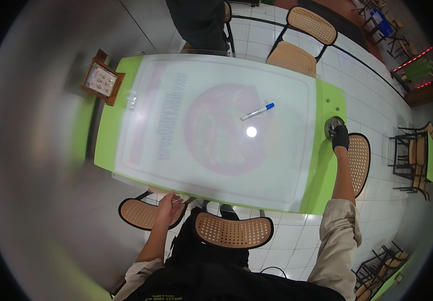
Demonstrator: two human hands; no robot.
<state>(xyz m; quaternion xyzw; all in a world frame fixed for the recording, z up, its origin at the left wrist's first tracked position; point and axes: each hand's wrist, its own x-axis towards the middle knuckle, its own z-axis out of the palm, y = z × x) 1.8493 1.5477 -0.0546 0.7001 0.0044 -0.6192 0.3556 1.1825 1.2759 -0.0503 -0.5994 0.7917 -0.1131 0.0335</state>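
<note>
My right hand (pixel 341 138), in a black glove, has its fingers closed on a round, dark grey, shiny object (pixel 333 123) at the right end of the green table (pixel 323 173). Its kind is not clear. Bare, my left hand (pixel 168 206) is at the near edge, left of centre, with its fingers drawn together. A thin pale strip shows at the fingertips, too small to name. Over most of the tabletop lies a translucent whitish sheet (pixel 161 115), with a faint reddish round print showing through. On it rests a marker (pixel 257 112) with a blue cap.
Two small round pieces (pixel 333 104) sit near the far right corner. A wooden stand with a card (pixel 102 80) is at the left end. Cane-seat chairs (pixel 234 230) surround the table. Across it stands a person in dark clothes (pixel 199 25). A wall (pixel 40 150) runs along the left.
</note>
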